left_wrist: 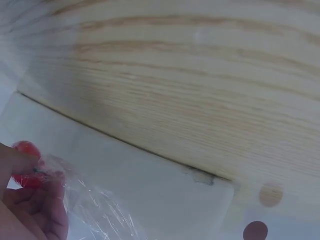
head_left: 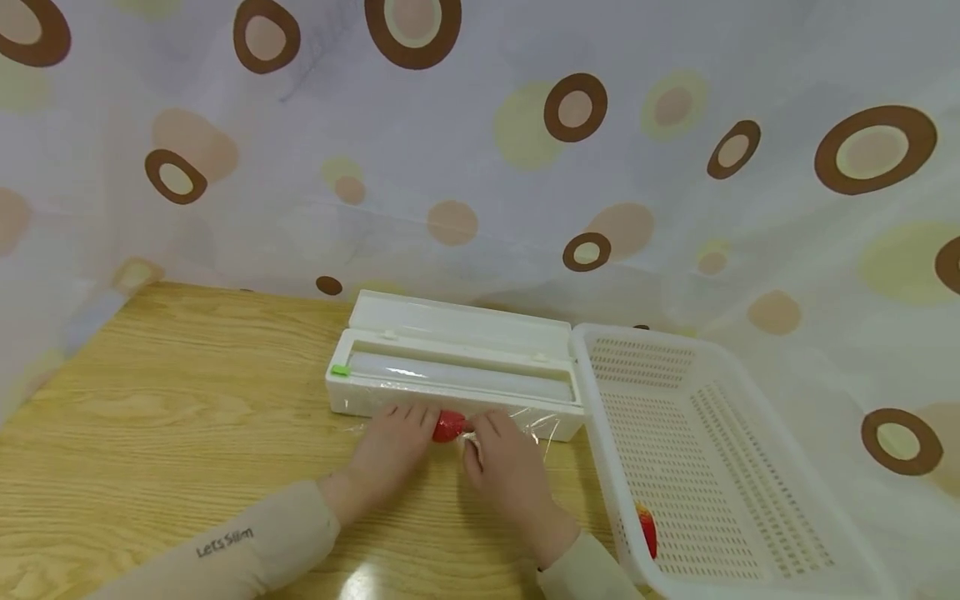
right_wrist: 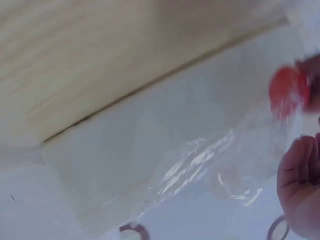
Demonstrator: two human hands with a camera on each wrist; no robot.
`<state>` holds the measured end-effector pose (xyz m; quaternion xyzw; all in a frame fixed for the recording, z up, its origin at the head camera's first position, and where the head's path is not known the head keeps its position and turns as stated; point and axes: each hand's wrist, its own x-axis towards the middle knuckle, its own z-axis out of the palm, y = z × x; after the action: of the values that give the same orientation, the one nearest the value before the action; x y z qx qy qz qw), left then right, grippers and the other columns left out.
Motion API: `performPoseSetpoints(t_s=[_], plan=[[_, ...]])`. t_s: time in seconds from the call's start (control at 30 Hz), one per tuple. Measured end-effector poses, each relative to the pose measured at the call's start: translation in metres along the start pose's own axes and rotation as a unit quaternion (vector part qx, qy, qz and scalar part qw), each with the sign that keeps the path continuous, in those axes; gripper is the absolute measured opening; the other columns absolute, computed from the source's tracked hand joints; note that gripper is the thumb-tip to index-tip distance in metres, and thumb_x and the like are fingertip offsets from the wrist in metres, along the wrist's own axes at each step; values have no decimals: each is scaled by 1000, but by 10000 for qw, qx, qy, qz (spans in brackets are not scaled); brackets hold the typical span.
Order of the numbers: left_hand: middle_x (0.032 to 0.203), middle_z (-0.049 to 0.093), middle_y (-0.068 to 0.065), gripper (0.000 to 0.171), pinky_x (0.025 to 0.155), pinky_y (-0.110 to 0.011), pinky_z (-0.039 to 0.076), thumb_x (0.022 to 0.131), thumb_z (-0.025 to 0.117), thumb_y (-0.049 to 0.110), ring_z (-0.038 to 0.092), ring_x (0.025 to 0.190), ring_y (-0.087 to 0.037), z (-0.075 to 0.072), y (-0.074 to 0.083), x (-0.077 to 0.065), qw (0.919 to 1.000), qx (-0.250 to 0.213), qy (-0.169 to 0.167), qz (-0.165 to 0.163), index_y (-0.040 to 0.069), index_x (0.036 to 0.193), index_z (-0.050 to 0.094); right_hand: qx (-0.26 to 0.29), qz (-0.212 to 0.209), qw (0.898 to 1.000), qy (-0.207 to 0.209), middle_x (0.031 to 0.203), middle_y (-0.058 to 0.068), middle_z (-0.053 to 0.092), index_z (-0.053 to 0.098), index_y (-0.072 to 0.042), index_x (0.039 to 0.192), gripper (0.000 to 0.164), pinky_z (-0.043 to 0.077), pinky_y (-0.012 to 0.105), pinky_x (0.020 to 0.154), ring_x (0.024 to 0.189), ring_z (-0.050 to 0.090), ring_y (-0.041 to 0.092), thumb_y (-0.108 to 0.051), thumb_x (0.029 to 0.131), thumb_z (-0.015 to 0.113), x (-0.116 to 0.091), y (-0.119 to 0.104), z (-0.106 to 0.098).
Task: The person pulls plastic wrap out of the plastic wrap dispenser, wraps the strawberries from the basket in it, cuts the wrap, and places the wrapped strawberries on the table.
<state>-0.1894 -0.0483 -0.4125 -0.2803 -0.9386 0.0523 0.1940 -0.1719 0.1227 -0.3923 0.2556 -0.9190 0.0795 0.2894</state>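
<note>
A small red fruit-like piece with a green stem end, its exact kind unclear, lies in clear cling film. My left hand grips it between thumb and fingers, film bunched around it. From the other side my right hand reaches to the red piece's right end, fingers loosely bent; in the right wrist view that hand shows nothing held. Just behind both hands stands a white cling film box, lid raised, with the film roll inside and film hanging over its front.
Against the box's right end is a white plastic basket, with a red and yellow piece inside near its left wall. A green slider sits at the box's left end. Behind the wooden table hangs a patterned curtain.
</note>
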Motion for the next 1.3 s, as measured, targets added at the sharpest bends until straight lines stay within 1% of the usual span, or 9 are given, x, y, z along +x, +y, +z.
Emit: performPoseSetpoints(t_s=[0.1,0.27,0.53,0.73,0.87,0.97,1.1,1.2,1.3], plan=[[105,63,-8,34,86,-33,48,86,65,10,60,98,-20,-2,0,1,9997,-219,-21,-125,2,118,56,-660,-359,9967,-314,90,5,56,55,-6,99,36,48,29,70,83,55,19,-20,72,75,-6,-2,12],[112,63,-8,35,89,-34,47,89,60,9,59,104,-21,-4,1,1,9990,-365,-224,-154,2,123,54,-1320,144,9893,-608,93,5,59,56,-8,100,31,47,32,75,90,56,21,-17,75,74,-7,6,27],[87,66,-4,13,75,-31,51,82,70,9,61,84,-19,-6,-9,-5,9916,-988,818,-191,8,93,63,-1160,-32,9932,-107,79,2,64,64,-8,78,17,51,26,67,77,60,16,4,69,73,-7,13,23],[91,68,-4,20,78,-31,51,77,71,2,63,88,-19,-8,-13,-8,9949,-836,555,122,8,95,64,-1307,-286,9902,391,91,6,60,58,-7,98,34,50,30,69,84,57,21,-8,70,77,-5,11,24],[92,68,-5,19,78,-32,51,78,70,3,64,88,-19,-9,-13,-9,9952,-848,475,92,8,95,65,-1393,-420,9832,1107,91,8,53,54,-6,96,13,42,31,67,82,52,23,-3,83,54,-6,12,26],[92,68,-5,19,79,-33,51,79,69,2,64,88,-20,-9,-14,-8,9951,-913,380,-1,8,97,64,-1177,-886,9794,1380,82,6,52,55,-7,86,15,41,29,63,76,51,22,-3,88,41,-10,11,25],[94,69,-4,20,82,-34,51,81,69,3,64,92,-19,-9,-16,-7,9942,-988,350,-223,9,99,64,-919,-1299,9851,652,76,3,54,55,-8,82,9,47,27,66,73,53,18,0,78,58,-13,5,20],[94,69,-4,20,81,-34,52,81,69,3,65,92,-19,-10,-17,-6,9937,-1004,423,-268,10,99,64,-1233,-890,9882,195,85,4,54,54,-8,92,24,46,29,73,81,52,20,-1,73,65,-11,3,21],[95,70,-4,20,80,-34,52,81,69,3,65,92,-19,-11,-16,-6,9937,-1008,442,-232,10,99,64,-1610,-555,9846,386,93,7,52,53,-8,101,27,42,31,74,87,50,22,-2,76,61,-6,6,25]])
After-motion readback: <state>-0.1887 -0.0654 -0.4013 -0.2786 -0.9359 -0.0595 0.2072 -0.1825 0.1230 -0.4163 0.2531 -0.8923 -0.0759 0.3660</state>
